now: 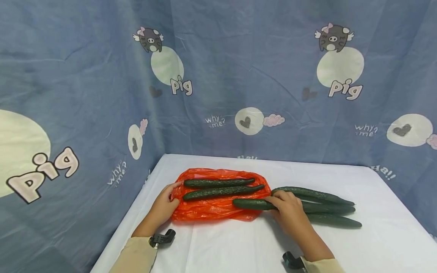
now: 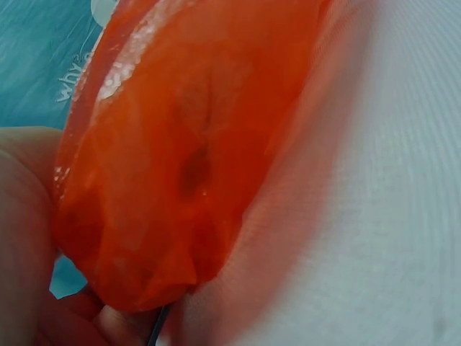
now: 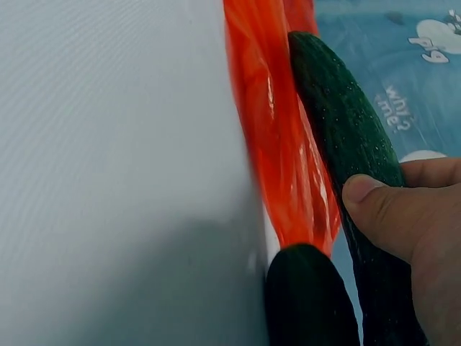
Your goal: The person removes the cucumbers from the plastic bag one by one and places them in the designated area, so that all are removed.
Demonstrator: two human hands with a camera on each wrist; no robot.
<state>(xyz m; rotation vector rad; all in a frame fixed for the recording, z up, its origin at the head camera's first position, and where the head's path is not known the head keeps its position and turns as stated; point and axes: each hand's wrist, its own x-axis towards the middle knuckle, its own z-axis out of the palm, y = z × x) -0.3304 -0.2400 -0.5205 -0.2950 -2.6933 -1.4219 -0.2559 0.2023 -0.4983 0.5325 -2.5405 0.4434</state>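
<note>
My right hand (image 1: pixel 290 214) grips a dark green cucumber (image 1: pixel 252 204) around its middle. The left end of that cucumber extends over a red plastic bag (image 1: pixel 211 214). In the right wrist view, the thumb presses on the side of the held cucumber (image 3: pixel 342 108). At the bag's left end, my left hand (image 1: pixel 164 206) holds the edge of the plastic between thumb and fingers. Two more cucumbers lie side by side on the bag, a rear one (image 1: pixel 218 183) and a front one (image 1: pixel 222 192). Close up, the left wrist view shows the bunched red plastic (image 2: pixel 166 180).
To the right of the bag, one cucumber (image 1: pixel 317 195) lies behind the held one and another (image 1: pixel 336 220) in front, both on the white tablecloth (image 1: pixel 218 250). A blue patterned curtain (image 1: pixel 218 68) stands along the back and left edges of the table.
</note>
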